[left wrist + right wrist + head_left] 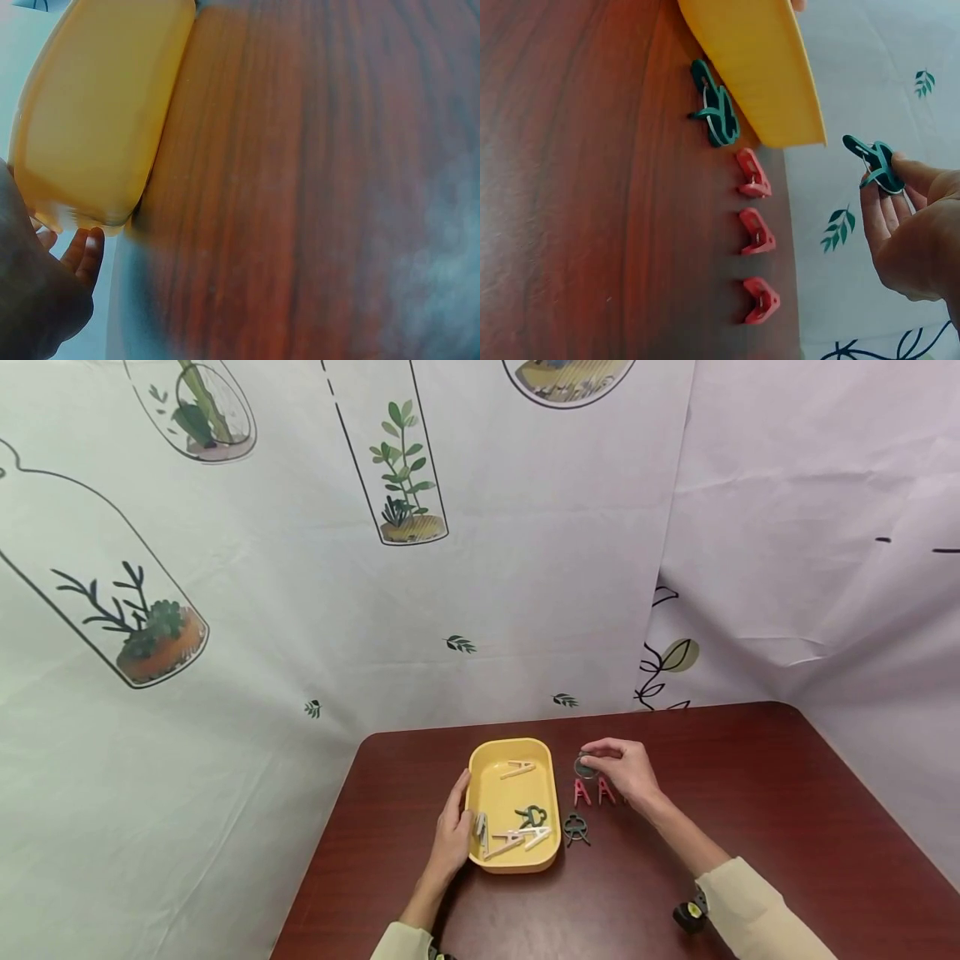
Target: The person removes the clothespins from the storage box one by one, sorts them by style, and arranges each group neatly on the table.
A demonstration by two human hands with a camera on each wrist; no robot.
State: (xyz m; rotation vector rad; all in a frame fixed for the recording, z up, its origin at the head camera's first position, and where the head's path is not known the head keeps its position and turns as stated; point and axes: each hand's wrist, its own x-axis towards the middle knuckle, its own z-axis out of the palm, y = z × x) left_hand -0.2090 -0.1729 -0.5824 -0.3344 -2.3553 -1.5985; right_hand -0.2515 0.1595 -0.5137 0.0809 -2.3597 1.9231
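A yellow tray (553,785) stands on the table, and my left hand (453,831) grips its left side, fingers along the outer wall and thumb at the rim. Inside lie a dark green clip (532,816), a pale clothespin (517,768) near the far end and several more pale pins toward the near end. My right hand (626,770), to the right of the tray, pinches another green clip (881,165) between thumb and fingers. Below it a row of red clips (756,174) lies on the table, with one more green clip (718,109) beside the tray.
The dark red-brown wooden table (675,877) has rounded far corners. Behind its far edge hangs a pale cloth (525,610) printed with plants in jars. In the head view my right forearm partly covers the third red clip (761,300).
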